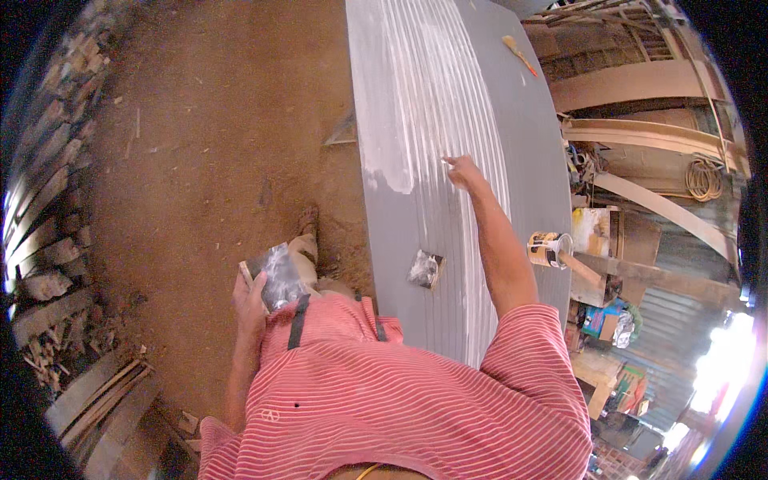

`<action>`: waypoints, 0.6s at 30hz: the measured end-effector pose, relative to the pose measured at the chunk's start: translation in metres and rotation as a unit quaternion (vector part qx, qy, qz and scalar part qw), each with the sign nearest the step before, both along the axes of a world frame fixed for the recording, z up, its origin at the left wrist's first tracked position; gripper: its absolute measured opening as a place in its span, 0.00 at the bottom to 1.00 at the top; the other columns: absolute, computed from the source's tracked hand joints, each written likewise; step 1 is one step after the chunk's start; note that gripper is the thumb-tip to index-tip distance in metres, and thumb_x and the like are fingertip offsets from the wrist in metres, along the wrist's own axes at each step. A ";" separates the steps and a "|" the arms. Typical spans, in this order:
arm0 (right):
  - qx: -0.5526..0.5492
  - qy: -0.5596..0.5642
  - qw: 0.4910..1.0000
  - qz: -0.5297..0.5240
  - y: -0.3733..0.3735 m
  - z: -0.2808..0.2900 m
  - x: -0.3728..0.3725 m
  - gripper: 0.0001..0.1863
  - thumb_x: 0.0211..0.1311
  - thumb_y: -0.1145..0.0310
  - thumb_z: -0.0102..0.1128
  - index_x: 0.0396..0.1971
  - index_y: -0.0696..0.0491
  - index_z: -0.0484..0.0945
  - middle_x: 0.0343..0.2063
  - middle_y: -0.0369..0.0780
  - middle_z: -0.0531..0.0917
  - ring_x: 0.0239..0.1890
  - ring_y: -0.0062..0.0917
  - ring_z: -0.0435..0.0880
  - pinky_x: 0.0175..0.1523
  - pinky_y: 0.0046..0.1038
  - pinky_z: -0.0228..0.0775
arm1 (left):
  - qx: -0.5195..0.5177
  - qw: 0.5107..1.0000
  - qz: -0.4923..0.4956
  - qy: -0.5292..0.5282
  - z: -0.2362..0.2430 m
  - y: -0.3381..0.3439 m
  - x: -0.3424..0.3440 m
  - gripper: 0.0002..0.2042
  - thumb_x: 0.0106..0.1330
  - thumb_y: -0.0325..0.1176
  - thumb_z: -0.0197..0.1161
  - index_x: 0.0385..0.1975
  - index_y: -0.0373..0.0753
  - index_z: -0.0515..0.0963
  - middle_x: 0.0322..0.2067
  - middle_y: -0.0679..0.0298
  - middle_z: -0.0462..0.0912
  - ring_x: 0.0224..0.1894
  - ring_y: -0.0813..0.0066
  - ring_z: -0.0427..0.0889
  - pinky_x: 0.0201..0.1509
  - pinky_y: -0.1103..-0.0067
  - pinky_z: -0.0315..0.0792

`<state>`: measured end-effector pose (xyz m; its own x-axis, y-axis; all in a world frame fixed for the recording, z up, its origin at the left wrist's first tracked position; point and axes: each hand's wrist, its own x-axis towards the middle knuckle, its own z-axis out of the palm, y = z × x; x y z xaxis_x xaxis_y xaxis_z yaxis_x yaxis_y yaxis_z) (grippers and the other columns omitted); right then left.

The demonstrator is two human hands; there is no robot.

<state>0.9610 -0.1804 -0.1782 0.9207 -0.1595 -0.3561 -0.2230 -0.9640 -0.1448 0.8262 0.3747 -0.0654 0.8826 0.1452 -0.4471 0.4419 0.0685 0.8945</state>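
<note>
In my left hand (250, 300), at my left side above the floor, is a dark, flat square plate (278, 276) smeared with white paste, gripped along its edge. My right hand (464, 172) reaches out over a long grey panel (528, 160), its index finger stretched out near the surface; the other fingers look curled, with nothing visible in them. White paste (416, 96) lies in ribbed streaks along the panel, ending in a ragged patch left of my right hand. A second small dark square plate (426, 269) with white smears rests on the panel nearer me.
A paintbrush (520, 56) lies at the panel's far right. By its right edge stands an open paint can (550, 250), a wooden stick (581, 270) beside it. Wood scraps (52, 284) are piled along the left, beyond the brown dirt floor (200, 160). Coiled cable (704, 178) hangs at right.
</note>
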 end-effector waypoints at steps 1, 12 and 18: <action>-0.014 -0.005 1.000 0.025 0.004 0.002 -0.003 0.32 0.40 0.76 0.48 0.53 0.46 0.75 0.20 0.55 0.78 0.22 0.44 0.79 0.33 0.37 0.73 | 0.001 1.000 0.000 -0.001 -0.003 0.003 -0.003 0.20 0.62 0.29 0.57 0.53 0.30 0.67 0.43 0.60 0.75 0.44 0.74 0.74 0.48 0.79 0.68; 0.024 0.061 0.997 -0.046 0.052 0.059 -0.056 0.31 0.45 0.73 0.49 0.54 0.37 0.75 0.35 0.58 0.75 0.31 0.42 0.81 0.36 0.35 0.73 | -0.087 0.996 -0.011 0.019 0.006 0.005 -0.002 0.17 0.62 0.26 0.56 0.51 0.30 0.68 0.41 0.61 0.77 0.42 0.74 0.75 0.47 0.80 0.69; 0.006 0.050 0.997 -0.064 0.055 0.075 -0.017 0.26 0.50 0.72 0.48 0.53 0.41 0.75 0.49 0.50 0.77 0.50 0.45 0.75 0.60 0.36 0.64 | -0.018 0.999 -0.047 0.002 -0.005 0.009 0.019 0.16 0.62 0.27 0.55 0.49 0.31 0.69 0.42 0.61 0.76 0.42 0.74 0.75 0.48 0.79 0.68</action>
<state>0.9438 -0.1258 -0.1035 0.8530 -0.2673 -0.4482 -0.3571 -0.9253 -0.1279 0.8449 0.3832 -0.0702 0.8898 0.0466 -0.4540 0.4513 0.0584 0.8904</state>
